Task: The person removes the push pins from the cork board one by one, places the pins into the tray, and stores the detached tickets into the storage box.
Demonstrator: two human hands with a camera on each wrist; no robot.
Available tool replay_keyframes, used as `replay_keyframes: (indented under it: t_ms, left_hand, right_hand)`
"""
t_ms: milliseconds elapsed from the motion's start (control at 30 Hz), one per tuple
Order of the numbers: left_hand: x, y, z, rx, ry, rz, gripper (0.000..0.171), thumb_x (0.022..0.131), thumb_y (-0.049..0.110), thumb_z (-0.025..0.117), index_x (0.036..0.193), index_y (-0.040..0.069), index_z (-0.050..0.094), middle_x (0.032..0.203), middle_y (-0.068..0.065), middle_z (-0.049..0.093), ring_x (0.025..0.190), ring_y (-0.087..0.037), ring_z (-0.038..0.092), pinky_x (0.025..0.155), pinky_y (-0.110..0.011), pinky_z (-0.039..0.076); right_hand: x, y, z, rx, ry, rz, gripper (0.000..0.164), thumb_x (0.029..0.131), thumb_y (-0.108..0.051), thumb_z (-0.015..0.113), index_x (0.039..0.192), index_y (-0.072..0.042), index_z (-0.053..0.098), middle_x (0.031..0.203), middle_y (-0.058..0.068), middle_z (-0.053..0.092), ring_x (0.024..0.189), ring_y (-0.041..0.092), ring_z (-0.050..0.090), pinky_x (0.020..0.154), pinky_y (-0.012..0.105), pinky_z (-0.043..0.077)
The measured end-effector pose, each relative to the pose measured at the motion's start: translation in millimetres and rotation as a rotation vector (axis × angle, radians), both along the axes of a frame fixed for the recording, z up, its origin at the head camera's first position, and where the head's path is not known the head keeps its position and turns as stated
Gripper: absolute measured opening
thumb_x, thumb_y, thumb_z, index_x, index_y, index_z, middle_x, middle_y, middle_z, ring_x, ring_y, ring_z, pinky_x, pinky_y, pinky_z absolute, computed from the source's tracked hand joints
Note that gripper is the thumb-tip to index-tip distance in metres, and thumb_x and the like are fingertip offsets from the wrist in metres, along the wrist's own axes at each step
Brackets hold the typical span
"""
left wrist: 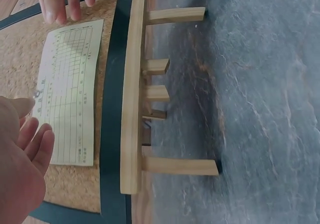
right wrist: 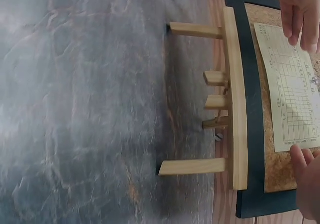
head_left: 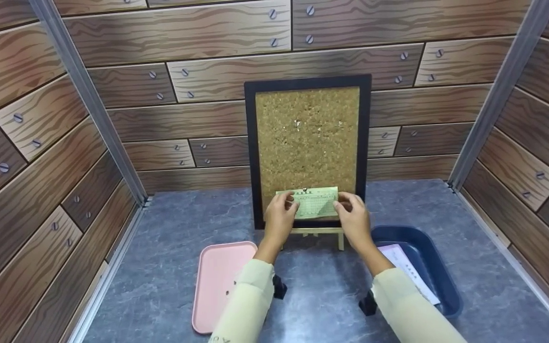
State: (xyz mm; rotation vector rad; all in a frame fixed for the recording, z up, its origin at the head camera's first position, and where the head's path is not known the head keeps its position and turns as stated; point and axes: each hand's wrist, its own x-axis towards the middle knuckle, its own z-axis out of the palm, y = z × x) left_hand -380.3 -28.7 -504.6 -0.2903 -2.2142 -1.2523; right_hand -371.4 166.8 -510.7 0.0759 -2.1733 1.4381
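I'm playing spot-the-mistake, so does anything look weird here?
Maybe the cork board: pale specks show in its upper middle, unlike the brown around them. I can't tell whether they're damage. Nothing looks spilled.

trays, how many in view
2: a pink rounded tray to the front left of the black-framed corkboard, and a deeper navy-blue rounded tray to its front right; pale sleeves partly cover both.
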Motion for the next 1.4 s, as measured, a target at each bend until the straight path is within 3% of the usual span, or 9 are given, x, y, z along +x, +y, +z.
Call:
replay_keyframes:
  t_ms: [233, 567, 767, 900, 1133, 1400]
  left_hand:
    - [-9.3, 15, 7.1, -0.027, 0.020, 0.005, 0.020, 0.087, 0.006, 0.073, 0.107, 0.003, 0.071, 0.092, -0.008, 0.070, 0.084, -0.020, 0.068, 0.078, -0.030, 0.056]
    - [-17.4, 27, 6.3, -0.082, 0.014, 0.078, 0.016, 0.088, 0.009, 0.073, 0.104, 0.006, 0.072, 0.092, -0.004, 0.069, 0.085, -0.018, 0.066, 0.078, -0.033, 0.054]
    - [-20.4, 30, 8.1, -0.069, 0.042, 0.099, 0.009, 0.090, 0.009, 0.072, 0.098, 0.005, 0.071, 0.089, -0.005, 0.068, 0.083, -0.019, 0.065, 0.077, -0.033, 0.054]
    - [-20.8, 31, 8.2, -0.074, 0.067, 0.121, 0.007, 0.090, 0.009, 0.073, 0.095, 0.006, 0.070, 0.086, -0.005, 0.067, 0.081, -0.019, 0.064, 0.075, -0.033, 0.053]
    - [-21.2, 30, 6.7, -0.093, 0.098, 0.132, 0.007, 0.089, 0.008, 0.072, 0.096, 0.005, 0.070, 0.087, -0.007, 0.068, 0.081, -0.021, 0.065, 0.076, -0.036, 0.053]
    - [-22.1, 32, 7.5, -0.124, 0.113, 0.162, 0.005, 0.088, 0.009, 0.074, 0.091, 0.007, 0.071, 0.085, -0.006, 0.067, 0.080, -0.022, 0.066, 0.074, -0.037, 0.053]
  right_hand:
    - [-3.8, -2, 2.0, -0.051, -0.018, -0.012, 0.026, 0.093, -0.009, 0.070, 0.118, -0.002, 0.070, 0.115, 0.013, 0.065, 0.098, 0.022, 0.062, 0.075, 0.017, 0.045]
    - [-6.8, -2, 2.8, -0.157, 0.013, 0.016, 0.024, 0.090, -0.001, 0.070, 0.113, 0.003, 0.071, 0.109, 0.020, 0.066, 0.084, 0.000, 0.055, 0.073, 0.012, 0.044]
    - [-1.4, -6, 5.4, -0.176, 0.056, 0.059, 0.023, 0.088, 0.007, 0.068, 0.110, 0.010, 0.070, 0.109, 0.027, 0.062, 0.085, 0.011, 0.057, 0.072, 0.011, 0.044]
    - [1.3, -7, 4.5, -0.178, 0.034, 0.100, 0.022, 0.089, 0.007, 0.066, 0.110, 0.011, 0.070, 0.110, 0.028, 0.062, 0.088, 0.018, 0.059, 0.071, 0.011, 0.045]
    - [-5.3, -3, -5.9, -0.157, 0.003, 0.132, 0.022, 0.091, 0.001, 0.067, 0.112, 0.005, 0.072, 0.112, 0.021, 0.067, 0.088, 0.005, 0.057, 0.077, 0.012, 0.045]
    - [-4.1, -3, -4.5, -0.131, 0.025, 0.134, 0.022, 0.090, 0.001, 0.067, 0.111, 0.005, 0.072, 0.108, 0.019, 0.067, 0.087, 0.004, 0.056, 0.077, 0.014, 0.045]
